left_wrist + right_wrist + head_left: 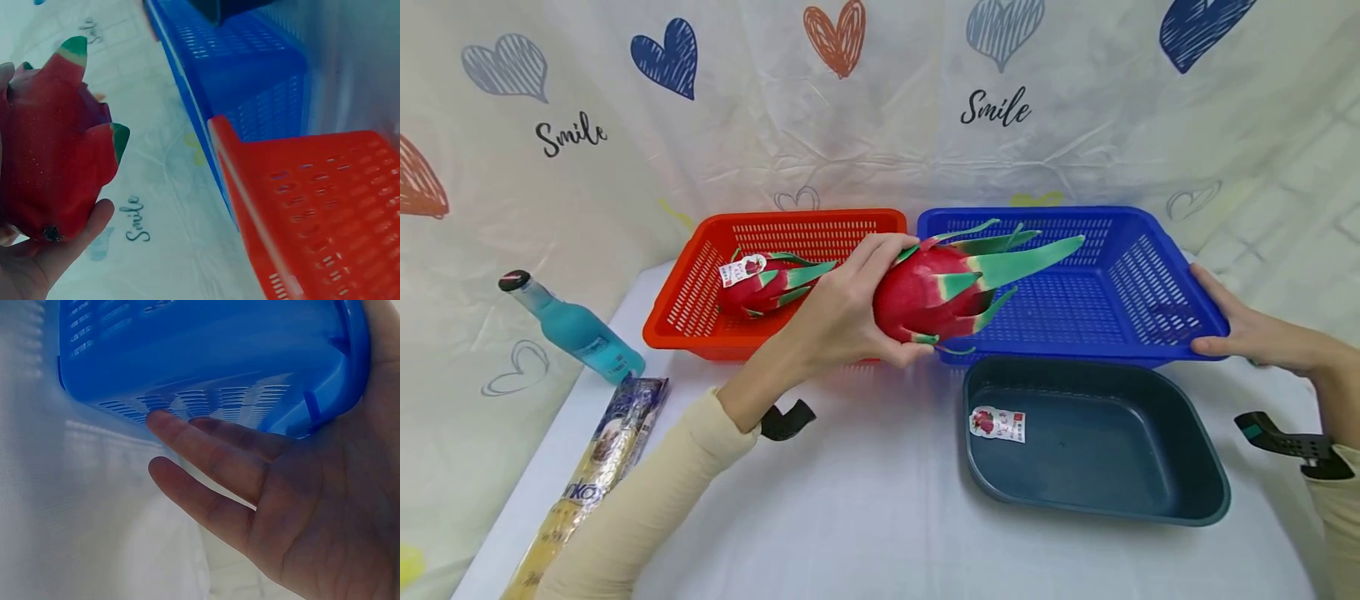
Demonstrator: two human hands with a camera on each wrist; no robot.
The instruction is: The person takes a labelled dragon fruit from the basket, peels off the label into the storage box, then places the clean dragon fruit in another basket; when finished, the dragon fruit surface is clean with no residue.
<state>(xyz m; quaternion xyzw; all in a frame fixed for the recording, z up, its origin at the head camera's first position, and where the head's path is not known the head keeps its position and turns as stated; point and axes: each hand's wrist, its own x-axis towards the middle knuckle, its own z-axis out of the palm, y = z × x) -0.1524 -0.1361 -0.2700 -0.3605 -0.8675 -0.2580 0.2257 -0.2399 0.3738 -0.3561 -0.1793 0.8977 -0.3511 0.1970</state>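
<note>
My left hand (853,308) grips a dragon fruit (925,292) with red skin and long green leaf tips, held up between the two baskets. The left wrist view shows the fruit (53,150) with the thumb curled along its lower end. At the far right, my right hand (1247,321) holds the end rim of the blue basket (1180,283), thumb over the edge. In the right wrist view its fingers (212,456) extend beneath the basket's slotted side. Another dragon fruit (760,283), with a sticker, lies in the red basket (681,292).
A dark teal tub (1090,450) with a dragon fruit sticker (997,424) inside stands in front of the blue basket. On the left are a bottle of blue drink (587,337) and a long pasta packet (598,467). A printed cloth (895,117) hangs behind.
</note>
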